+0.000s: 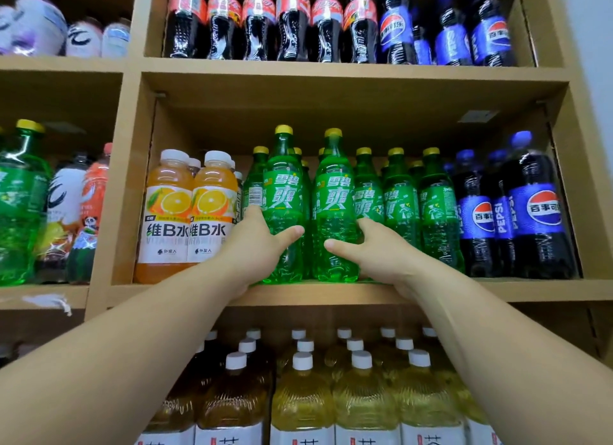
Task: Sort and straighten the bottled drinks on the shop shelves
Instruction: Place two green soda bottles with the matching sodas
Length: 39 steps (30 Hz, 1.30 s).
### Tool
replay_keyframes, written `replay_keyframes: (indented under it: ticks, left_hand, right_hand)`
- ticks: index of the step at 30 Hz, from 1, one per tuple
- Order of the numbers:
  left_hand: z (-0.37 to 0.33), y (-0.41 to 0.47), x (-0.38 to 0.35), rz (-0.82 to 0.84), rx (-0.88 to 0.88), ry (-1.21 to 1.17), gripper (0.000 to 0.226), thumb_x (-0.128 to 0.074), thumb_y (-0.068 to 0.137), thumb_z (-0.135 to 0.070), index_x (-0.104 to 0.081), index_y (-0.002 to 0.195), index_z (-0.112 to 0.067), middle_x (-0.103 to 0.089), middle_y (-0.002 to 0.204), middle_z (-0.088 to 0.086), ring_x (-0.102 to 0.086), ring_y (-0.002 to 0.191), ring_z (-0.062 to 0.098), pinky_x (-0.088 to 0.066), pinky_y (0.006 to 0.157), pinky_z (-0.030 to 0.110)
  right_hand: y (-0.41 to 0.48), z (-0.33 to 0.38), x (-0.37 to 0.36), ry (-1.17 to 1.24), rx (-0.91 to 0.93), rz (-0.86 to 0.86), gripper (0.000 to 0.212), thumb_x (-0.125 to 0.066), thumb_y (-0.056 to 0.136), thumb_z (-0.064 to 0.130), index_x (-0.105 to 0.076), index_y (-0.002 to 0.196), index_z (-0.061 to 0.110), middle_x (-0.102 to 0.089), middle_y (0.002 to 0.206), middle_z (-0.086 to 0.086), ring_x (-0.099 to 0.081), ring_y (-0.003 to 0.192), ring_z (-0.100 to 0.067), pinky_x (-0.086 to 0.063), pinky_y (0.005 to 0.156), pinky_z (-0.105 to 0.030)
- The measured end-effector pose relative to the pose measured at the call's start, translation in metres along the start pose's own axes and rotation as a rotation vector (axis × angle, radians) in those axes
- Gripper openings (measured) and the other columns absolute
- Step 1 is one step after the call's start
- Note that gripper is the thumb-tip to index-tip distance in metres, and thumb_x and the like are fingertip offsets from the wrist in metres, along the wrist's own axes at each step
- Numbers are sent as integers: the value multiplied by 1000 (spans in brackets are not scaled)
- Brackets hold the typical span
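While left hand (255,242) & right hand (374,245) each hold a green Sprite bottle (285,209) at the near shelf edge (497,290), next: turn labels front, line up w/ row.

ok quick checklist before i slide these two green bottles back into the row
1. Left hand grips the left green yellow-capped plastic bottle: ok.
2. Right hand grips the right green yellow-capped plastic bottle: ok.
3. Both labels face front: ok.
4. Both bottles upright, bases on the tan wooden shelf board: ok.
5. Free space behind them for pushing back: cannot tell, more green bottles stand close behind.
6. Neighbouring orange vitamin-drink bottle with white cap clear of the left hand: not ok, the hand lies right beside it.
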State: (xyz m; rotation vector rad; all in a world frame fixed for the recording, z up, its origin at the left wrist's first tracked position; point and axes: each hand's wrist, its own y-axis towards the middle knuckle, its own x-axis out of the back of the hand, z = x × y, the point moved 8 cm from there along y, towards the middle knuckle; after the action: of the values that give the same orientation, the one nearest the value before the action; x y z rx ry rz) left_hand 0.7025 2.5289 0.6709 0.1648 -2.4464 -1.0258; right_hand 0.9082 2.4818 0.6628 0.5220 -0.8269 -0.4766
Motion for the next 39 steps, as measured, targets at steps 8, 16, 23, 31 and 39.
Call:
replay_keyframes:
  ticks: [8,16,23,31,39]
  left_hand:
    - [3,-4,-2,107,-97,60,66,-69,93,-38,-36,147,-19,-50,134,-1,-48,127,22,-41,93,34]
    - [5,4,-7,66,-89,143,89,-72,88,-49,-27,159,-18,-41,158,7,-42,142,28,-41,112,44]
    - [6,5,-8,83,-86,125,90,-73,90,-46,-25,160,-17,-40,159,9,-42,143,28,-40,114,46]
    - [-2,-5,-9,54,-112,227,100,-66,95,-45,0,163,-13,-44,156,13,-46,140,28,-42,103,35]
    - [-21,-65,27,-155,-446,235,76,-59,100,-37,-19,162,-18,-48,151,2,-49,134,16,-42,111,34]
  right_hand:
    - [-3,-13,6,132,-3,14,89,-78,89,41,-32,159,12,-47,154,-13,-58,126,-26,-54,104,-45]
    - [9,-14,0,108,29,-7,90,-78,87,47,-34,158,14,-53,143,-8,-64,118,-26,-56,102,-48]
    - [15,-10,-8,57,46,5,96,-76,85,57,-34,158,10,-44,158,-14,-52,137,-32,-50,109,-50]
    - [3,-1,-5,-113,65,-37,90,-68,93,55,-30,160,10,-40,162,-10,-46,143,-30,-41,116,-43]
    - [-52,35,17,59,422,-503,52,-68,93,40,-55,138,20,-51,126,4,-52,121,-15,-49,103,-45]
